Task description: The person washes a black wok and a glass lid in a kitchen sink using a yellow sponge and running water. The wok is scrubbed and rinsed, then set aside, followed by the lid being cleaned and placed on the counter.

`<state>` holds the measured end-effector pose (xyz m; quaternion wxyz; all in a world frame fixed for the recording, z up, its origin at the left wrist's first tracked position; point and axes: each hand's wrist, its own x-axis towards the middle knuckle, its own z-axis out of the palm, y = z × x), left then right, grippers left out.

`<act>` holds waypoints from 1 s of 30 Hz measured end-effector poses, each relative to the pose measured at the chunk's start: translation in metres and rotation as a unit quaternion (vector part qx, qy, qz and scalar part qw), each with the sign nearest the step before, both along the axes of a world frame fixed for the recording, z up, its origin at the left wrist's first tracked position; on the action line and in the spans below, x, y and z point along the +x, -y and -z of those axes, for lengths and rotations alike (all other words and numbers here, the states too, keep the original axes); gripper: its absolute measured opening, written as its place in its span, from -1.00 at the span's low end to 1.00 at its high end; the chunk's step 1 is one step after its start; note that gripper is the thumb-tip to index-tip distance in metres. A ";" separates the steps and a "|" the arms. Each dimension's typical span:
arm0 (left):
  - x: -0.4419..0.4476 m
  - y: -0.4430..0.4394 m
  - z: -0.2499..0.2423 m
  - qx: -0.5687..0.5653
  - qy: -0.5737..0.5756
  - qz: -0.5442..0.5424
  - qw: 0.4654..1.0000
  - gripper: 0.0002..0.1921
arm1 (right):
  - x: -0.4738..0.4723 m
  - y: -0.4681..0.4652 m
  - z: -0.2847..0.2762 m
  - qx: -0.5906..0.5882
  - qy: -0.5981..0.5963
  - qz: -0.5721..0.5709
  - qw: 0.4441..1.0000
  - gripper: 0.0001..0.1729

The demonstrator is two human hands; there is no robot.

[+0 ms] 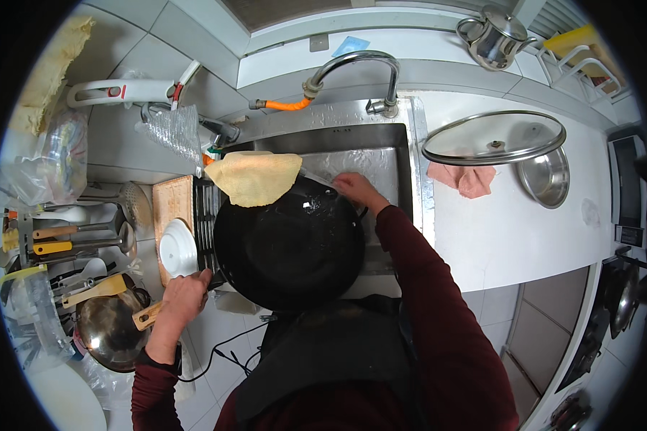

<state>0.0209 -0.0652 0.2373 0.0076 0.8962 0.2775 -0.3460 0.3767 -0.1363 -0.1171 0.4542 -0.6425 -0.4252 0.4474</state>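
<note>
A large black wok (pixel 288 248) is held over the front of the steel sink (pixel 399 161). My left hand (pixel 186 296) grips its long handle, whose wooden end (pixel 146 317) sticks out behind the hand. At the wok's upper right rim is my right hand (pixel 353 188), its fingers bent around something pale and thin, perhaps a cloth or film; what it holds is not clear. A yellow mesh cloth (pixel 256 178) lies over the wok's upper left edge. Drops of water glisten inside the wok.
A chrome faucet (pixel 391 81) with an orange hose stands behind the sink. On the right counter are a glass lid (pixel 493 143), a pink cloth (pixel 463 178) and a steel bowl (pixel 544 178). White dishes (pixel 178 248) sit at the left, near hanging utensils (pixel 81 245).
</note>
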 end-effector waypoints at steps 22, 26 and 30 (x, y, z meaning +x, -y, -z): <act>-0.021 0.018 0.017 -0.070 0.020 -0.065 0.995 -0.77 | -0.039 0.087 -0.002 -0.048 -0.162 0.165 0.972 -0.36; -0.028 0.027 0.016 -0.086 0.046 -0.075 0.992 -0.79 | -0.041 0.056 0.001 0.054 -0.224 0.232 0.945 -0.57; -0.038 0.034 0.014 -0.074 0.044 -0.073 0.994 -0.78 | -0.035 0.039 -0.003 0.082 -0.070 0.185 0.977 -0.71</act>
